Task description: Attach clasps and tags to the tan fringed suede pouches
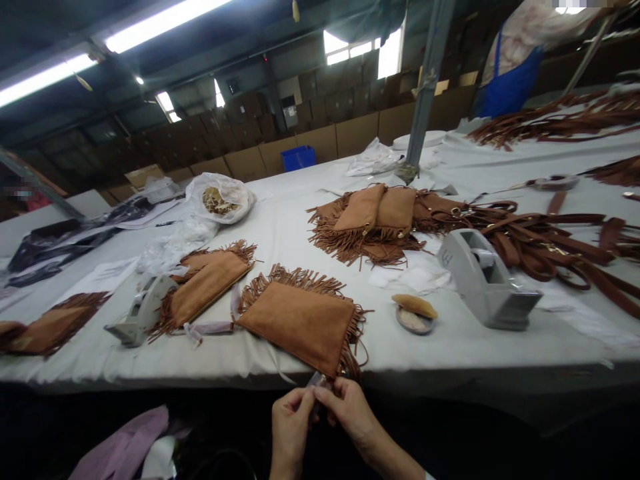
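A tan suede pouch [300, 325] with brown fringe lies on the white-covered table, its near corner at the table's front edge. Just below that corner, my left hand [293, 427] and my right hand [353, 417] meet in a pinch. Between the fingertips shows a small greyish, clear plastic-looking strip [316, 381], close to the pouch's corner; the fingers hide most of it. To the left lie another fringed pouch [210, 288] and a grey tape dispenser [143, 313].
A larger tape dispenser [487, 283] stands at the right, near a small round dish [414, 321] with a tan pad. Behind are stacked fringed pouches [377, 213] and brown straps [540, 250]. A plastic bag [220, 198] sits farther back. Another person [515, 60] stands at the far right.
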Demonstrator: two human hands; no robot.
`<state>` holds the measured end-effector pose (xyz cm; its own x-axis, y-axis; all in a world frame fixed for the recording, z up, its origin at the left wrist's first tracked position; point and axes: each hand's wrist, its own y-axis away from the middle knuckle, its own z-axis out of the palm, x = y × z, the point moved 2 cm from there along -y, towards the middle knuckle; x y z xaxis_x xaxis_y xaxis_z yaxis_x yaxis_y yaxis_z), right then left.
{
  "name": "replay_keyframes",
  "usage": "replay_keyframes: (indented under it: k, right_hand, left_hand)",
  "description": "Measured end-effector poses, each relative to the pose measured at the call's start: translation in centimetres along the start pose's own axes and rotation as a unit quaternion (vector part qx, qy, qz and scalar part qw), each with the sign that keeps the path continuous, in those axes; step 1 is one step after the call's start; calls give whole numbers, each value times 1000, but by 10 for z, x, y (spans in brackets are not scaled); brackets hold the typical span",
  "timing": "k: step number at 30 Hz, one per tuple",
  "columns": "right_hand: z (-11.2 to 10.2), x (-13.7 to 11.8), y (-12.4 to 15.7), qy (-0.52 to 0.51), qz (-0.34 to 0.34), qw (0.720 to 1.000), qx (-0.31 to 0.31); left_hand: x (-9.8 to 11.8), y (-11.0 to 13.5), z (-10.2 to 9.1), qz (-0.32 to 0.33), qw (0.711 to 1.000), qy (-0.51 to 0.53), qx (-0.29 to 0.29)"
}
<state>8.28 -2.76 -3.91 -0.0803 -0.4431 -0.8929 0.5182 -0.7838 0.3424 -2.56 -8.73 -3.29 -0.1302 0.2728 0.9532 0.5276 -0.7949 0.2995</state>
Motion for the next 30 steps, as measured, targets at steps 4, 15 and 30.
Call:
replay_keyframes:
  k: [4,15,30]
  right_hand:
    - [2,-3,-1,-24,2,1000,2]
    - [0,-5,0,-32,13,999,-17]
    - [1,-12,2,22,-6,999,-41]
  left_hand:
    - [3,5,-3,-112,981,154,-45]
    - [-10,16,8,-120,961,240,-65]
    - [-5,18,14,-35,982,183,-12]
